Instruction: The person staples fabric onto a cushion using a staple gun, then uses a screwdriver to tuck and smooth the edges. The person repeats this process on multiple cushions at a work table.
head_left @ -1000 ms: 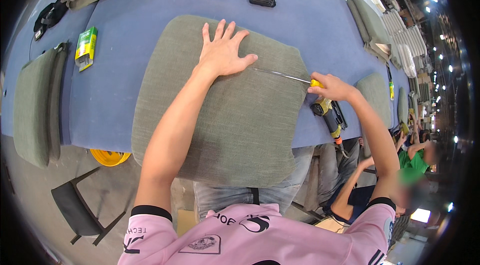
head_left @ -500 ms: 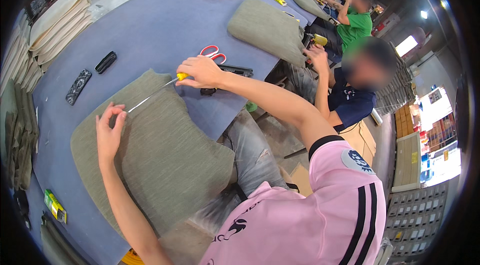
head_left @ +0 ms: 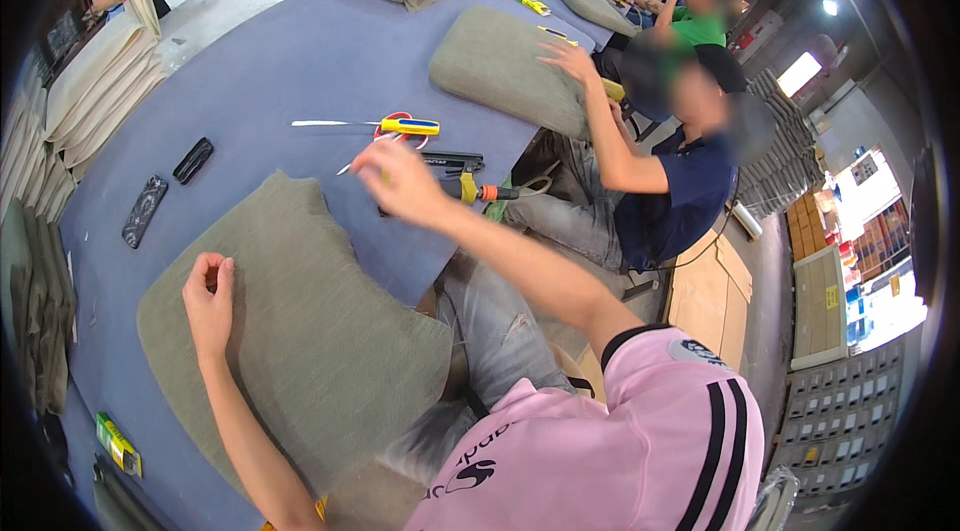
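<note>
On the desk (head_left: 300,61), the cushion cover (head_left: 300,331) lies nearest, with two phones (head_left: 165,186) to its left and the screwdriver (head_left: 385,125) behind it.

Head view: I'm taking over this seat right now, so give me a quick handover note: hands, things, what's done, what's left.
Left hand: rests on the olive cushion, fingers curled; grip unclear.
Right hand: blurred above the blue table, with a thin pale tip at its fingers.
Yellow-handled tool: lies unheld across the red scissors, with the black tool beside them.
Done: cushion lies flat at the table edge.
Left: cannot be judged here.
</note>
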`<action>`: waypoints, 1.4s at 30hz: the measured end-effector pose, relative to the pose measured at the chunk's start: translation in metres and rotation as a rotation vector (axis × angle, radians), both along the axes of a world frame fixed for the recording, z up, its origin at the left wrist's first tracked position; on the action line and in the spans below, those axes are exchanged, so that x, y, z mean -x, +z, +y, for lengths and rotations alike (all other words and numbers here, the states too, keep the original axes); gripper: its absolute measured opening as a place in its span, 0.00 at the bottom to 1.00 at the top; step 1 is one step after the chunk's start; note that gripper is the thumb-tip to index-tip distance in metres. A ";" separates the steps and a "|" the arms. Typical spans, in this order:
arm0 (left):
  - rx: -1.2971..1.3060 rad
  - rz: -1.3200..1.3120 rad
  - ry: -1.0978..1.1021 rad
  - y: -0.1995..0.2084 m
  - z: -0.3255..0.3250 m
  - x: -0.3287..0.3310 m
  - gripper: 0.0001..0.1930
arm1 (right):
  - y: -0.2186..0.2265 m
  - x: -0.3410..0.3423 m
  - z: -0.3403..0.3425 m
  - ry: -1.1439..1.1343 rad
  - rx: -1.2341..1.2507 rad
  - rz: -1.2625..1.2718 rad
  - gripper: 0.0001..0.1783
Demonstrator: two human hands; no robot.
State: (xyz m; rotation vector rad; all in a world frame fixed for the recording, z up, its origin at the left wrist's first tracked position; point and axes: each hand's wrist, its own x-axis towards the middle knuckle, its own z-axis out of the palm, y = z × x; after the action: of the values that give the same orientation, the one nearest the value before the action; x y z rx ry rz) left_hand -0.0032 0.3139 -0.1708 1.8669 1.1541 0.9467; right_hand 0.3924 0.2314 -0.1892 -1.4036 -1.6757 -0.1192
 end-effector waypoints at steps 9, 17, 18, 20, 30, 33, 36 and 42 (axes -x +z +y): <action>0.209 -0.324 -0.098 -0.007 -0.035 -0.025 0.12 | 0.012 0.196 -0.023 0.463 0.219 0.834 0.15; 0.233 -0.312 -0.100 0.003 -0.035 -0.025 0.12 | -0.007 0.199 -0.019 0.418 0.215 0.798 0.09; 0.213 -0.276 -0.097 0.002 -0.037 -0.023 0.11 | -0.008 0.200 -0.018 0.397 0.194 0.766 0.09; 0.173 -0.208 -0.096 0.008 -0.040 -0.025 0.10 | -0.010 0.199 -0.017 0.352 0.153 0.695 0.10; 0.136 -0.223 -0.161 0.005 -0.036 -0.028 0.10 | -0.006 0.200 -0.019 0.259 0.109 0.786 0.08; 0.045 -0.150 -0.138 0.008 -0.037 -0.027 0.10 | -0.006 0.200 -0.018 0.265 0.112 0.771 0.08; -0.088 -0.095 -0.111 0.014 -0.040 -0.031 0.09 | -0.008 0.198 -0.017 0.266 0.096 0.742 0.08; -0.230 -0.022 -0.068 0.018 -0.045 -0.030 0.10 | -0.004 0.200 -0.019 0.289 0.114 0.761 0.07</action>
State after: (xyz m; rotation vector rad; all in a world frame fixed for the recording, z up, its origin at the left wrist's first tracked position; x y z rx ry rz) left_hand 0.0271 0.2691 -0.1526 2.0581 0.9962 1.0969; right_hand 0.1924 0.2120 -0.1928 -1.0693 -1.2208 0.6106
